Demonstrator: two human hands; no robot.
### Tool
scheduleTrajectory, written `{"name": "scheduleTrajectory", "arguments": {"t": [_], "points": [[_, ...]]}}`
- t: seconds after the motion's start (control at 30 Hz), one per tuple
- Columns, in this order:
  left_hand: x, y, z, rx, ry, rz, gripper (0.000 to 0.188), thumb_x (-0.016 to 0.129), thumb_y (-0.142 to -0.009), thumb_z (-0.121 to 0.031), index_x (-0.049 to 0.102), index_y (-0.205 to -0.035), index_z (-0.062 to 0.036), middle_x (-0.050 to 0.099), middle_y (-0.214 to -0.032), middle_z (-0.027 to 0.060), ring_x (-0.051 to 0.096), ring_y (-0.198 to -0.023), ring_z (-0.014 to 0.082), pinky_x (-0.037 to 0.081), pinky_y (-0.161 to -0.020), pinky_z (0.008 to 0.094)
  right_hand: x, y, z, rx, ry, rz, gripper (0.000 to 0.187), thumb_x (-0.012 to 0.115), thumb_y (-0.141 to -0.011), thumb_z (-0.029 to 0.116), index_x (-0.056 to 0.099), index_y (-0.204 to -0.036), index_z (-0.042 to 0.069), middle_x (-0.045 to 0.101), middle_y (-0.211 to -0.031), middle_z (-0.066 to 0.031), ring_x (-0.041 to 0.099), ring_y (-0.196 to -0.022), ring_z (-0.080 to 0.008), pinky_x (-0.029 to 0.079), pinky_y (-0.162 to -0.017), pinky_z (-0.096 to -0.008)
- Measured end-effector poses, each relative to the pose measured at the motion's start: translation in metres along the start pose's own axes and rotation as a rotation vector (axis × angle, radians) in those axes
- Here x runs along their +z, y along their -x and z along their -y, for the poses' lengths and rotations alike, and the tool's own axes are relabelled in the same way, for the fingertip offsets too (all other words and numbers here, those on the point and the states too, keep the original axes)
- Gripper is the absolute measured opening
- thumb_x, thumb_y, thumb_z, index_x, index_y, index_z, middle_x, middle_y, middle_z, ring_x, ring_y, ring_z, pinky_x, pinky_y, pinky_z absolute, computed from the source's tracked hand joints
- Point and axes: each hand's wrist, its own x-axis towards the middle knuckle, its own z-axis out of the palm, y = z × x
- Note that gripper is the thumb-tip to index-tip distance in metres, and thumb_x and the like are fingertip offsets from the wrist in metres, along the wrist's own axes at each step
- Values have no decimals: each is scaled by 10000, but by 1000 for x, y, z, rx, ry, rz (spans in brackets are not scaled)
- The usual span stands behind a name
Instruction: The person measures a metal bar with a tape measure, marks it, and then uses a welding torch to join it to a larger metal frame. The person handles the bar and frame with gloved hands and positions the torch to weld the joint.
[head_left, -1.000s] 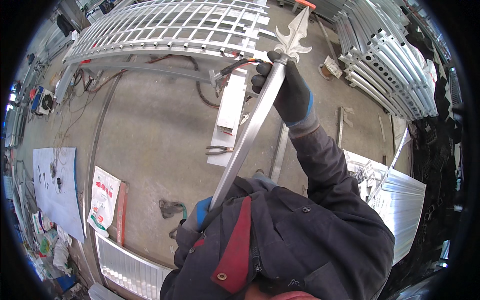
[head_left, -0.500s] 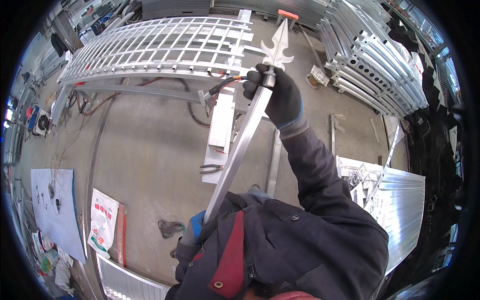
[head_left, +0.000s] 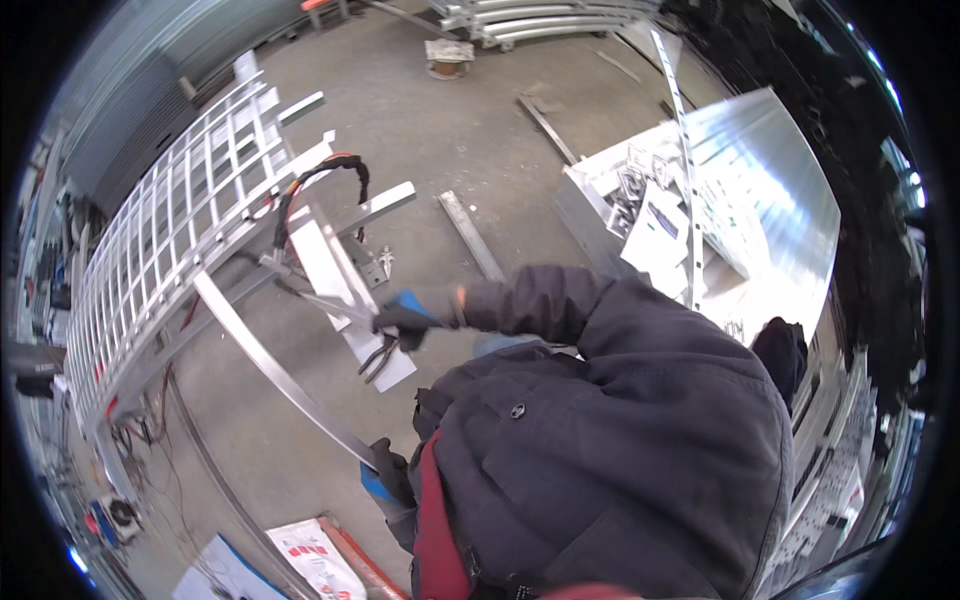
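My left hand [head_left: 393,474], in a black and blue glove, is closed round the near end of a long silver square tube [head_left: 285,375]. The tube slants away to the far left, its far end by the metal frame. Its end shows no spear-shaped tip. My right hand [head_left: 405,318], gloved alike and smeared by motion, reaches left above a white board [head_left: 398,372]. A pale, blurred, elongated piece [head_left: 335,304] juts left from its fingers; its kind is unclear. Just below that hand lie dark-handled pliers [head_left: 378,360]. A small ornate silver piece [head_left: 387,262] lies beyond it.
A white barred railing panel [head_left: 165,230] rests on a stand at left, with a black and orange cable [head_left: 335,163] beside it. At right, a shiny metal sheet [head_left: 790,190] bears papers and scroll pieces. A bar [head_left: 470,235] and a spool [head_left: 448,65] are on the floor.
My view has turned to the right. My right hand has come down from the spear-shaped tip at the tube's far end to beside the pliers. My left hand still holds the tube.
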Motion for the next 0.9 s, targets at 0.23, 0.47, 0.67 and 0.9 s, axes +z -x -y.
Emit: {"name": "scheduleTrajectory", "arguments": {"t": [0.23,0.47,0.67,0.9], "points": [[33,-43,-22,44,-108,123,344,729,-967,-313,643,-1096,-5,568,-713,36,534,-574,117,435,-514,268,-154,117,-181,105,-443,-759,352,637,-1008,481,682,-1083,140,717,-937,-51,700,-711,-208,596,-630,-407],[105,-80,-32,-10,-91,222,306,734,-974,-306,676,-1102,-33,638,-777,18,593,-616,106,497,-551,267,-362,403,-273,39,-54,-1773,298,630,-1041,403,694,-1139,129,720,-966,-63,697,-857,-207,553,-669,-373],[189,-74,-43,-85,-205,274,349,767,-948,-344,683,-1110,-46,653,-830,11,610,-680,107,504,-585,285,-491,489,-283,454,248,-1958,308,631,-1040,397,698,-1142,114,711,-966,-54,688,-859,-201,548,-689,-361],[243,-69,-57,66,-468,56,428,814,-904,-367,705,-1143,-29,658,-761,8,588,-669,84,492,-584,295,-523,483,-291,371,259,-1970,320,632,-1039,390,703,-1145,97,701,-966,-44,677,-861,-193,543,-713,-346]]}}
